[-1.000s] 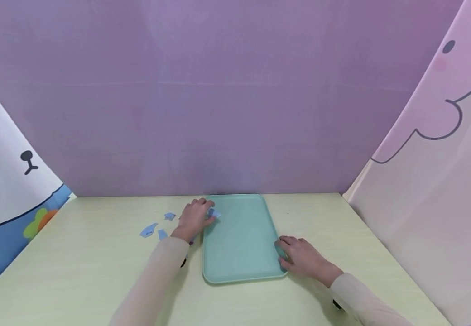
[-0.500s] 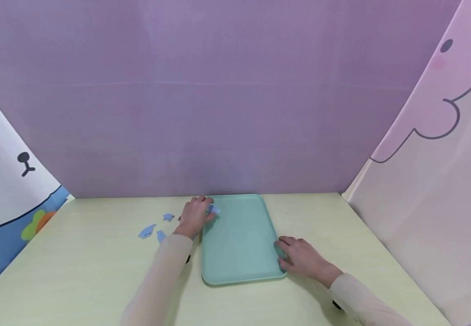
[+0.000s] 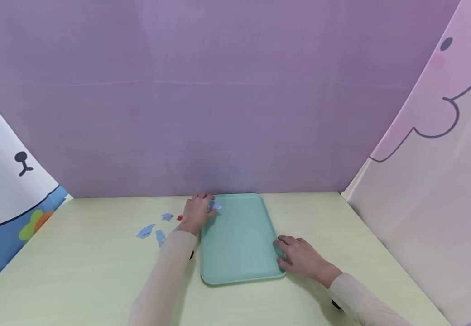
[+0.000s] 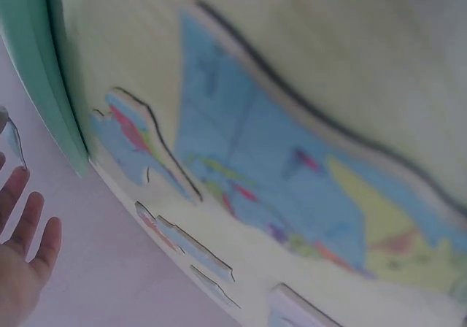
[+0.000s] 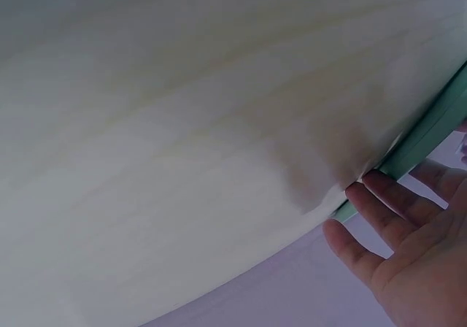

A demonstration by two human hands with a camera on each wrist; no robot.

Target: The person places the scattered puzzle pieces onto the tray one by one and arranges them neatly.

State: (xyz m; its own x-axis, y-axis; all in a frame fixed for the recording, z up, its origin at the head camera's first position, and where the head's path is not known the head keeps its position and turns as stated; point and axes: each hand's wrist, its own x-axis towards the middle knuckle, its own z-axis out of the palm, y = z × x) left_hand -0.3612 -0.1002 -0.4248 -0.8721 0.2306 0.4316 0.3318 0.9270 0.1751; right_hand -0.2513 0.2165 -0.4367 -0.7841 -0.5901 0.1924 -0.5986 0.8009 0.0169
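Observation:
A pale green tray (image 3: 239,244) lies on the table. Over its far left corner, my left hand (image 3: 196,213) pinches a blue jigsaw puzzle piece (image 3: 214,205) between thumb and fingers. That piece shows only as a thin edge (image 4: 16,143) in the left wrist view. My right hand (image 3: 305,259) holds the tray's right rim, its fingertips touching the green edge (image 5: 430,130) in the right wrist view. Left of the tray lie several loose puzzle pieces, among them a long blue one (image 3: 146,231) and a small red one (image 3: 180,218). My left forearm partly covers some.
The pale wooden table (image 3: 76,271) meets a purple back panel (image 3: 235,113). Cartoon-printed cloths stand on the left (image 3: 11,194) and right (image 3: 435,181). In the left wrist view, a large printed puzzle piece (image 4: 270,174) looms close to the camera.
My left hand has moved slightly farther back along the tray's left edge, with the puzzle piece still pinched. More of the red piece now shows. My right hand stays on the rim.

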